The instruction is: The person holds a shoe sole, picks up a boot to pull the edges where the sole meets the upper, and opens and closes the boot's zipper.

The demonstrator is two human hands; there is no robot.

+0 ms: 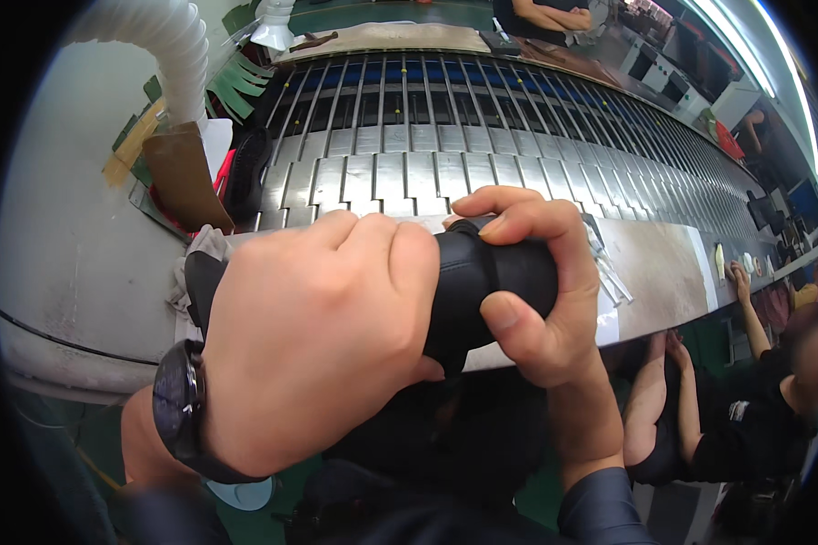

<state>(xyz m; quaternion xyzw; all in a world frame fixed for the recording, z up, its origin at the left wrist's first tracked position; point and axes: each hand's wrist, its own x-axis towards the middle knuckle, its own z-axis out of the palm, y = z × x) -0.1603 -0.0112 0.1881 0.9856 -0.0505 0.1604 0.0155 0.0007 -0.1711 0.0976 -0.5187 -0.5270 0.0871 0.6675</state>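
A black leather shoe (454, 300) is held up in front of me, above the near edge of the work surface. My left hand (323, 300), with a dark watch on its wrist, is wrapped over the shoe's middle and hides much of it. One dark end juts out left of that hand. At the shoe's rounded right end, my right hand (554, 282) grips it between thumb and curled fingers. Just right of my right hand, small metal tools (613, 272) lie on the work surface.
A slatted metal conveyor (373, 177) runs across beyond my hands. At left are a white flexible hose (168, 54), a brown cardboard piece (186, 177) and a dark shoe-like object (248, 173). A co-worker (727, 409) sits at right; another person's folded arms (554, 16) show at the far side.
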